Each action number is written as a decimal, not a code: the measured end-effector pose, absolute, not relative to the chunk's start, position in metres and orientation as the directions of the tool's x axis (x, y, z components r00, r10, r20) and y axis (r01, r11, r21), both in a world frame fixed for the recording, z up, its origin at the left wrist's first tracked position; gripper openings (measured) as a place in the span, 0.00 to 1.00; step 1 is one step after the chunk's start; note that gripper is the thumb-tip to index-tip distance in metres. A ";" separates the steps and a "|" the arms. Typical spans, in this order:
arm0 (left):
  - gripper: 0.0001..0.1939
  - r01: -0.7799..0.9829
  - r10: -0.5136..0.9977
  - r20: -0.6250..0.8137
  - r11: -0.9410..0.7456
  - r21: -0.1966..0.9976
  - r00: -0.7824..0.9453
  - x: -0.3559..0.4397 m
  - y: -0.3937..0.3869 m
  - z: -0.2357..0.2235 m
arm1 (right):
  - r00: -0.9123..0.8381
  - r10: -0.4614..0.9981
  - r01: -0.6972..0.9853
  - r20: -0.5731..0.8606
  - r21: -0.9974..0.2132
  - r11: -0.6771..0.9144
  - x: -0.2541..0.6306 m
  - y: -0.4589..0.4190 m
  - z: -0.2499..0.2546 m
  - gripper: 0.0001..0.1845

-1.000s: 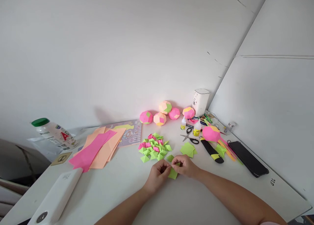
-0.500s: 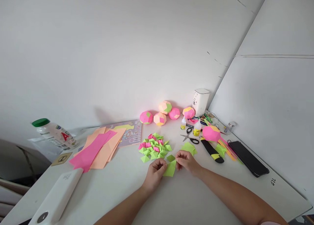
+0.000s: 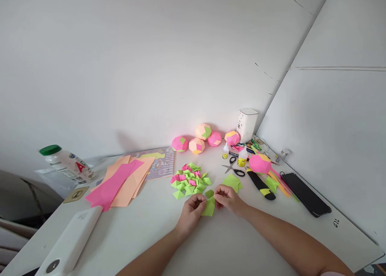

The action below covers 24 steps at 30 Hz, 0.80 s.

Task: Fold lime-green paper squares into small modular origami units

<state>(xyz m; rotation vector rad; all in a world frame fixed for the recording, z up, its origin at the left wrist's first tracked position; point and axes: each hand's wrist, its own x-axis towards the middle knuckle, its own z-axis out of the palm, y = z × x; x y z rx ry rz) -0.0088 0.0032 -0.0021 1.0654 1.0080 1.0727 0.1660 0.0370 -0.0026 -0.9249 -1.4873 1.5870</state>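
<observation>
Green paper square [image 3: 210, 208] at lower center of frame, held up between both hands over the white bench [image 3: 135, 236]; left hand [image 3: 192, 212] pinches its left edge, right hand [image 3: 229, 199] has thumb and finger closed on its upper right corner. Small folded green piece [image 3: 209, 193] just above the square, partly hidden. Pile of folded green and pink pieces [image 3: 190, 181] at center, above left hand; loose green sheets [image 3: 232, 182] right of center, just above right hand. Scissors [image 3: 239, 173] lie open above those, two glue bottles [image 3: 242, 160] upright near them. Multicolored paper balls [image 3: 179, 144] along the wall, mid-frame. Pink sheet [image 3: 113, 185] over peach sheets [image 3: 144, 171] left of center, capped bottle [image 3: 66, 163] at far left, tilted in view
</observation>
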 end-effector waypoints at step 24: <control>0.15 -0.230 0.976 -0.127 0.166 0.959 0.175 -0.005 0.003 0.003 | -0.389 0.921 -0.150 0.028 -0.988 -0.033 0.166 0.040 -0.002 0.10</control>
